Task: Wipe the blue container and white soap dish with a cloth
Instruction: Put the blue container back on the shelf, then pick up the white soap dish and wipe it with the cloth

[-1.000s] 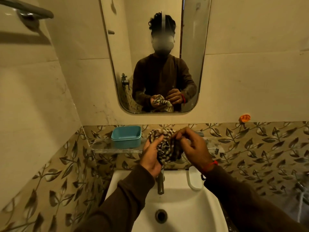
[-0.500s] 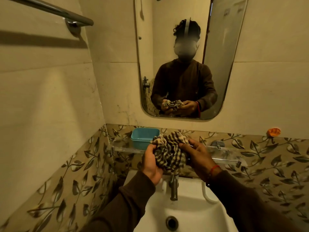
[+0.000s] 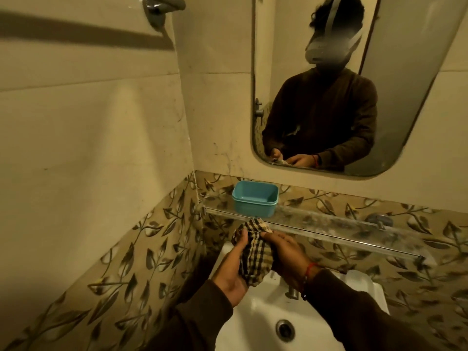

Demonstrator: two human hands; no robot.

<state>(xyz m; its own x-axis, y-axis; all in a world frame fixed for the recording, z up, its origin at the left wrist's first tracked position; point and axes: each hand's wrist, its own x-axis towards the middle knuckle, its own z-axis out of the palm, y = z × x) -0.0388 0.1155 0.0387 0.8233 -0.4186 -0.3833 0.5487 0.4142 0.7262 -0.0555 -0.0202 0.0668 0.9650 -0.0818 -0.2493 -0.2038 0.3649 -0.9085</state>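
An open blue container (image 3: 255,198) stands on the left part of a glass shelf (image 3: 329,225) under the mirror. Just below and in front of it, my left hand (image 3: 233,272) and my right hand (image 3: 288,259) both grip a bunched checked cloth (image 3: 254,257) above the sink. The cloth's top edge is close under the shelf rim, apart from the container. The white soap dish (image 3: 359,278) lies on the sink's back right corner, partly hidden by my right forearm.
A white sink (image 3: 255,323) with a drain (image 3: 285,330) is below my hands; its tap (image 3: 291,292) shows under my right wrist. A mirror (image 3: 395,84) hangs above the shelf. Leaf-patterned tiles line the left wall close by. A towel rail mount (image 3: 162,6) sits at upper left.
The view has swung left and down. My hands have dropped with the cloth from in front of the shelf to below its rim, and the blue container now shows fully.
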